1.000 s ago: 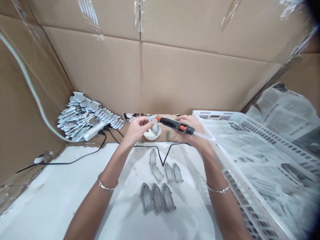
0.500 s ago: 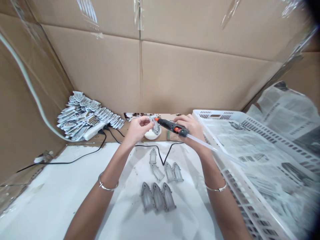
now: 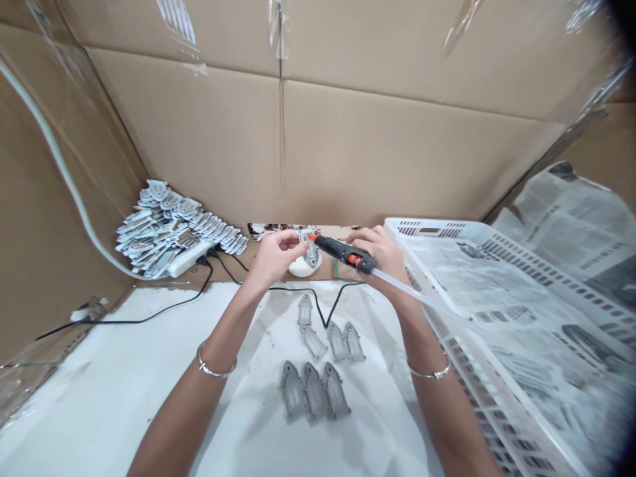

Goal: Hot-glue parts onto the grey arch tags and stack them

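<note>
My left hand (image 3: 279, 257) pinches a small grey-white arched piece (image 3: 311, 252) above a round white dish (image 3: 302, 267). In my right hand (image 3: 380, 250) is a black and orange glue gun (image 3: 342, 250), its orange tip touching or very close to the top of that piece. A long translucent glue stick (image 3: 407, 287) sticks out of the gun's back end, over my right wrist. On the white table below lie several grey arched pieces (image 3: 313, 392), three of them side by side in the nearest row.
A heap of similar pieces (image 3: 169, 222) leans in the left corner beside a white power strip (image 3: 190, 259). Black cable (image 3: 293, 289) crosses the table behind the pieces. At right stands a white plastic basket (image 3: 452, 358) lined with newspaper (image 3: 511, 291). Cardboard (image 3: 348, 146) walls enclose the back.
Hardly anything differs. Both hands keep their hold, with the glue gun's tip still at the piece; the whole view has shifted very slightly.
</note>
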The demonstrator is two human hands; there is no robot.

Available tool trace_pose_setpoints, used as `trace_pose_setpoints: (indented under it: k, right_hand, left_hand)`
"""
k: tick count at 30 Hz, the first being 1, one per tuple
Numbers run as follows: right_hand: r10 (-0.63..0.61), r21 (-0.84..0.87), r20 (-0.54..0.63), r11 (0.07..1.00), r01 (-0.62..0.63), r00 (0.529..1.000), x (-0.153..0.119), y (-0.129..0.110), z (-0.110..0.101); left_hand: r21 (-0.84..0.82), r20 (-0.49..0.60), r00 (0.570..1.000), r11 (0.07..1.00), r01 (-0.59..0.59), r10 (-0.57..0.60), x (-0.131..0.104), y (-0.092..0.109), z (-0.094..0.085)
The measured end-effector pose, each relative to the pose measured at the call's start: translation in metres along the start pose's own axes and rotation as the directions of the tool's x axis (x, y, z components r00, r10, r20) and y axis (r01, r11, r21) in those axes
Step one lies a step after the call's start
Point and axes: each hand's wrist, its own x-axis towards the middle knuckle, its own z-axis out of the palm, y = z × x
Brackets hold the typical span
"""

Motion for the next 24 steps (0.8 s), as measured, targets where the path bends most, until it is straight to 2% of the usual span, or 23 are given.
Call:
trace_pose_setpoints:
  k: [7,9,11,12,14,16,19,21,24]
  right_hand:
    - [0.055,-0.019,-0.007,0.998,-0.055,0.998,0.002,0.002,0.001]
    - [0.128,-0.035,0.034,0.991,-0.127,0.991,0.003,0.009,0.000]
    - [0.271,-0.093,0.104,0.961,-0.262,0.957,0.003,0.020,0.003]
    - [0.365,-0.149,0.146,0.927,-0.344,0.920,0.002,0.027,0.005]
    - [0.554,-0.299,0.223,0.822,-0.485,0.802,-0.001,0.041,0.013]
    - [0.669,-0.437,0.318,0.732,-0.523,0.672,-0.005,0.055,0.021]
    - [0.731,-0.527,0.439,0.680,-0.509,0.523,-0.011,0.072,0.029]
    - [0.746,-0.554,0.474,0.665,-0.500,0.468,-0.013,0.079,0.030]
    - [0.764,-0.580,0.477,0.645,-0.498,0.435,-0.014,0.085,0.026]
  left_hand:
    - [0.033,-0.010,1.000,0.999,0.026,-0.025,0.001,-0.003,-0.004]
    - [0.028,-0.005,0.999,0.998,0.047,-0.047,0.004,-0.007,-0.006]
    - [0.000,-0.011,0.998,0.998,0.063,-0.063,0.007,-0.012,-0.008]
    - [-0.022,-0.019,0.997,0.997,0.073,-0.073,0.008,-0.014,-0.009]
    - [-0.063,-0.037,0.995,0.994,0.094,-0.097,0.011,-0.018,-0.012]
    - [-0.070,-0.045,0.993,0.992,0.108,-0.112,0.013,-0.022,-0.016]
    - [-0.024,-0.064,0.991,0.993,0.115,-0.116,0.012,-0.028,-0.028]
    - [0.021,-0.088,0.989,0.993,0.117,-0.115,0.008,-0.034,-0.043]
    - [0.116,-0.140,0.986,0.988,0.106,-0.089,0.000,-0.047,-0.084]
